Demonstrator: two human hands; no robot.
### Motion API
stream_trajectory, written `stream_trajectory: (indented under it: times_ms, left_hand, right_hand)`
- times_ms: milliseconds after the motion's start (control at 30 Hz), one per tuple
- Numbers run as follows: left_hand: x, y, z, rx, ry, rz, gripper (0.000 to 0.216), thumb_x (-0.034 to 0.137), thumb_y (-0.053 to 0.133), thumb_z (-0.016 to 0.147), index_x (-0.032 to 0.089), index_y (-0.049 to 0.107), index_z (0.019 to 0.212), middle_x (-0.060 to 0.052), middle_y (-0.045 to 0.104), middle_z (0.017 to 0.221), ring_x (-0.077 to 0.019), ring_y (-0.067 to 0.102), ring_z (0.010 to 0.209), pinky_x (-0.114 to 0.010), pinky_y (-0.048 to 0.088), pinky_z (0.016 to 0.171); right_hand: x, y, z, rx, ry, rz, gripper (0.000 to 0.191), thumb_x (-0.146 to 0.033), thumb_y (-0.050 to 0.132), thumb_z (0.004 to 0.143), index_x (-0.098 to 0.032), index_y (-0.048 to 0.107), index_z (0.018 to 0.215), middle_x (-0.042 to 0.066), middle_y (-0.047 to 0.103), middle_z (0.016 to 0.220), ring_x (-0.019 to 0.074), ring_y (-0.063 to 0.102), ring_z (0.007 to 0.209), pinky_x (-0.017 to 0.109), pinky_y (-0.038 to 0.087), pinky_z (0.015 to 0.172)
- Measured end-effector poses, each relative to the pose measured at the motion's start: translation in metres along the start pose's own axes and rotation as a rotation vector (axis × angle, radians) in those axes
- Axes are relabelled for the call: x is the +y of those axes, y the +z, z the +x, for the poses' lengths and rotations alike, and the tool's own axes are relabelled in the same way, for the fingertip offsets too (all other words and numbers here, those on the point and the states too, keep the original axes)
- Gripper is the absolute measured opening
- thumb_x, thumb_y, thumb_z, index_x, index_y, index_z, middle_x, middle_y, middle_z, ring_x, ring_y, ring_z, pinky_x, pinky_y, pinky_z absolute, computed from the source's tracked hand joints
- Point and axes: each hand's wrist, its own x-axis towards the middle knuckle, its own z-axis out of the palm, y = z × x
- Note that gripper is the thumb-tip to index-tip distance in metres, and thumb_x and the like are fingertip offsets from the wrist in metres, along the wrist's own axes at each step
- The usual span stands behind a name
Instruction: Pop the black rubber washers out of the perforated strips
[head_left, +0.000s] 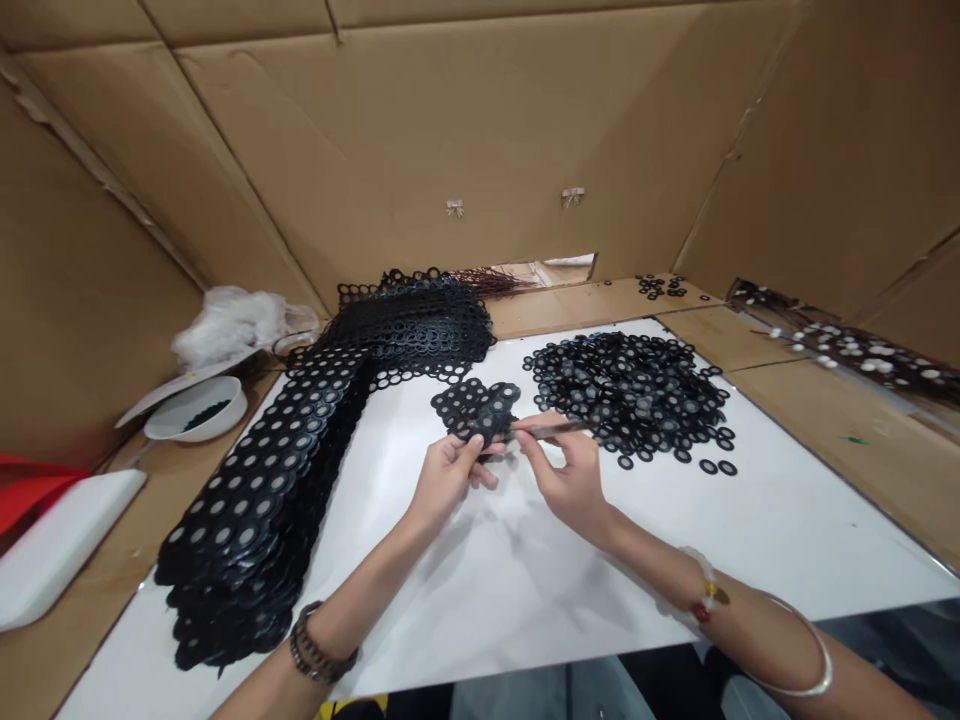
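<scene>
My left hand [454, 475] pinches the lower edge of a small black perforated sheet [472, 405] between thumb and fingers. Pale round centres show in the sheet's rings. Close beside it, my right hand [566, 480] grips a slim dark tool [556, 431], possibly tweezers, which points out to the right past the fingers. The tool's other end is at the sheet's edge, and the fingers hide part of it. To the right lies a heap of loose black rings [630, 395] with grey centres.
A long stack of black ring sheets [247, 480] runs down the left, with more piled sheets [420, 320] behind. At the left are a white bowl [199, 405] with black pieces and a clear plastic bag [236, 330]. Cardboard walls [487, 130] surround the white board [450, 620].
</scene>
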Motion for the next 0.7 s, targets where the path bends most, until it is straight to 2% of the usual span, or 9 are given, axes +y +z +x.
stream_trajectory:
  times_ms: [67, 167, 267, 400, 567, 700]
  left_hand:
    - [-0.001, 0.000, 0.000, 0.021, -0.026, -0.040, 0.033, 0.041, 0.061, 0.079, 0.009, 0.066, 0.080, -0.008, 0.068, 0.058, -0.0170, 0.062, 0.050, -0.023, 0.043, 0.049]
    - [-0.002, 0.001, -0.001, 0.032, -0.050, -0.061, 0.032, 0.042, 0.064, 0.075, 0.011, 0.065, 0.075, -0.008, 0.069, 0.061, -0.0177, 0.064, 0.055, -0.025, 0.047, 0.055]
    - [-0.002, 0.002, -0.001, 0.028, -0.039, -0.050, 0.032, 0.043, 0.066, 0.073, 0.011, 0.063, 0.074, -0.007, 0.069, 0.062, -0.0181, 0.065, 0.058, -0.025, 0.048, 0.056]
    - [-0.002, 0.001, -0.001, 0.002, -0.030, -0.006, 0.033, 0.044, 0.062, 0.075, 0.012, 0.062, 0.074, -0.008, 0.069, 0.062, -0.0182, 0.065, 0.059, -0.026, 0.048, 0.058]
    - [-0.005, 0.000, 0.002, -0.033, 0.014, 0.068, 0.034, 0.046, 0.057, 0.079, 0.012, 0.060, 0.079, -0.008, 0.070, 0.070, -0.0157, 0.062, 0.049, -0.025, 0.045, 0.050]
    - [-0.009, 0.001, 0.001, -0.037, 0.045, 0.167, 0.034, 0.045, 0.051, 0.083, 0.014, 0.057, 0.071, -0.003, 0.063, 0.051, -0.0138, 0.057, 0.043, -0.024, 0.041, 0.046]
  right_hand:
    - [0.000, 0.003, -0.004, -0.073, 0.005, 0.043, 0.009, -0.015, 0.054, 0.084, -0.018, 0.061, 0.089, 0.005, 0.065, 0.080, 0.0168, 0.062, 0.073, 0.028, 0.051, 0.065]
    - [0.001, 0.005, -0.006, -0.149, 0.014, 0.034, 0.006, -0.015, 0.054, 0.084, -0.019, 0.058, 0.084, 0.005, 0.064, 0.081, 0.0172, 0.062, 0.075, 0.029, 0.051, 0.067]
    - [0.003, 0.005, -0.006, -0.194, 0.017, -0.017, 0.007, -0.017, 0.052, 0.085, -0.020, 0.054, 0.079, 0.007, 0.061, 0.085, 0.0184, 0.060, 0.080, 0.031, 0.050, 0.071]
    - [0.007, 0.005, -0.006, -0.233, 0.004, -0.038, 0.007, -0.016, 0.048, 0.087, -0.020, 0.052, 0.083, 0.008, 0.060, 0.094, 0.0193, 0.059, 0.089, 0.032, 0.049, 0.076]
    - [0.012, 0.004, -0.007, -0.297, -0.103, -0.178, 0.009, -0.015, 0.044, 0.089, -0.019, 0.051, 0.087, 0.009, 0.059, 0.094, 0.0188, 0.057, 0.085, 0.031, 0.048, 0.071]
    - [0.012, 0.004, -0.006, -0.365, -0.163, -0.351, 0.015, -0.016, 0.039, 0.091, -0.018, 0.050, 0.081, 0.008, 0.056, 0.086, 0.0203, 0.051, 0.080, 0.033, 0.045, 0.069]
